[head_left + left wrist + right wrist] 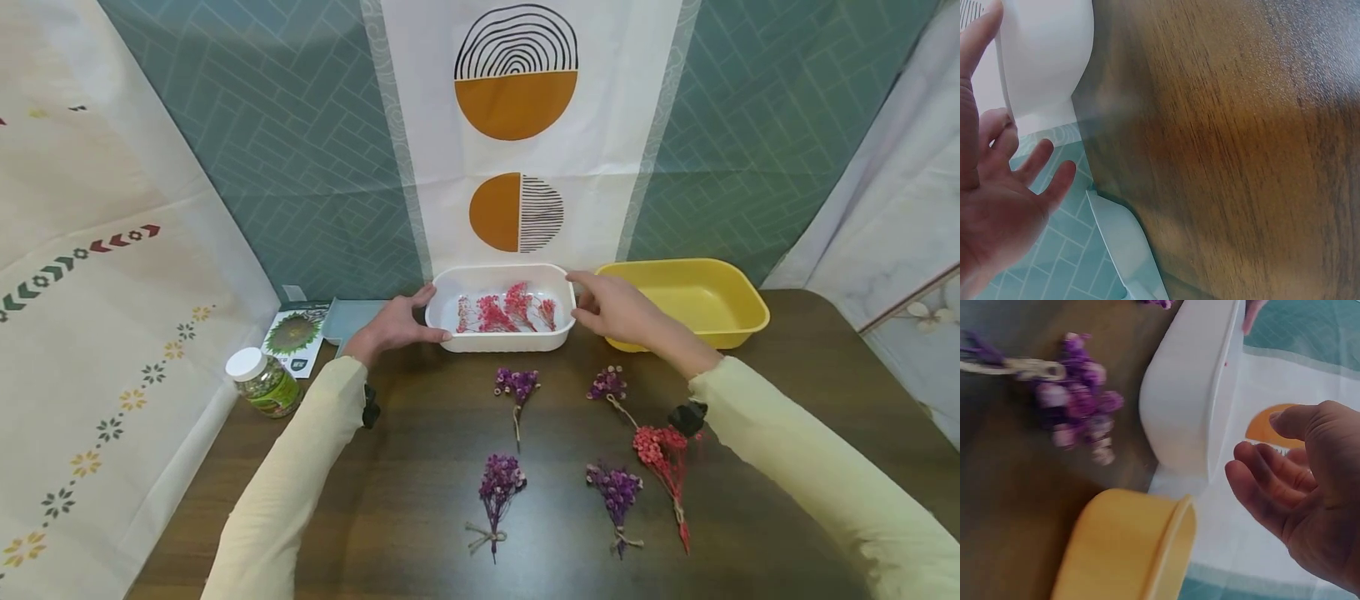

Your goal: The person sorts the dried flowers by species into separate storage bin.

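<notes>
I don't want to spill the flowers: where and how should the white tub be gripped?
Probably grip the white tub by its rim at both short ends, one hand per side, since it is long and upright with red flowers inside. The yellow tub sits near its right end; come from above there.

At about twelve o'clock from the person, I'm seeing a white, round-cornered tub (502, 342) sitting upright, its long sides running nine to three. Inside, feathery pinkish-red flowers (493, 314) are lying spread along the bottom, a middle spray's bloom pointing toward eleven.
</notes>
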`<state>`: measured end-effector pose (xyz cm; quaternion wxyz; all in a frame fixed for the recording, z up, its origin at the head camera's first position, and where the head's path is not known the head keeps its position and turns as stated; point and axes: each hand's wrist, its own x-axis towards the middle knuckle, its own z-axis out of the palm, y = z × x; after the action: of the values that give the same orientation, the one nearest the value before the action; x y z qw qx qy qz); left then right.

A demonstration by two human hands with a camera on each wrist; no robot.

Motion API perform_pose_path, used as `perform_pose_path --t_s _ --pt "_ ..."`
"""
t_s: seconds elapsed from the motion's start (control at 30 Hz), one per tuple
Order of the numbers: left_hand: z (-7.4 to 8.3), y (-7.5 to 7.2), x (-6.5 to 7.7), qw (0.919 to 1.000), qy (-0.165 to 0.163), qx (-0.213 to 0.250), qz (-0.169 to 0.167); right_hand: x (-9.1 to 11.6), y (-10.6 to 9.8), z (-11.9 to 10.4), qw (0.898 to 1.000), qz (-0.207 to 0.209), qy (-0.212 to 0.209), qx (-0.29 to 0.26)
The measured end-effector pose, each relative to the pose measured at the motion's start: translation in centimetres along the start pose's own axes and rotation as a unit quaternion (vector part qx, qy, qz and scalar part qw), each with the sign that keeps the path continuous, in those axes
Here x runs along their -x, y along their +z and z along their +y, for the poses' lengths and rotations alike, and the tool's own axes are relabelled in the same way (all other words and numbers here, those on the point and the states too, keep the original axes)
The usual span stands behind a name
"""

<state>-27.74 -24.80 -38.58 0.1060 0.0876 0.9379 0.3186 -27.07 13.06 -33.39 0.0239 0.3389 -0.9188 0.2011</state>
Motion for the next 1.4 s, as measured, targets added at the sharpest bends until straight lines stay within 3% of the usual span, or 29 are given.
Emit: perform_pose_path --t_s 0.3,0.53,0.77,1.1,1.4 --pt "0.0 0.0 0.0 0.9999 0.014 -0.004 0.0 7.3 -0.7 0.4 0.995 0.042 0.069 -0.056" --pt "-0.1 -0.1 0.0 0.9999 0.007 0.004 0.006 12.9 -0.7 -1.0 0.99 0.086 0.078 -0.078" --pt "-0.2 -0.1 0.0 0.9999 0.011 -0.007 0.008 17.5 0.2 -2.5 0.983 0.097 0.127 -0.091" --pt "-0.1 0.2 0.1 0.9999 0.007 -0.008 0.006 21.9 2.0 -3.9 0.969 0.076 0.212 -0.099" --pt "0.0 0.2 0.1 1.0 0.0 -0.004 0.005 23.8 4.5 -4.8 0.958 0.089 0.258 -0.084"
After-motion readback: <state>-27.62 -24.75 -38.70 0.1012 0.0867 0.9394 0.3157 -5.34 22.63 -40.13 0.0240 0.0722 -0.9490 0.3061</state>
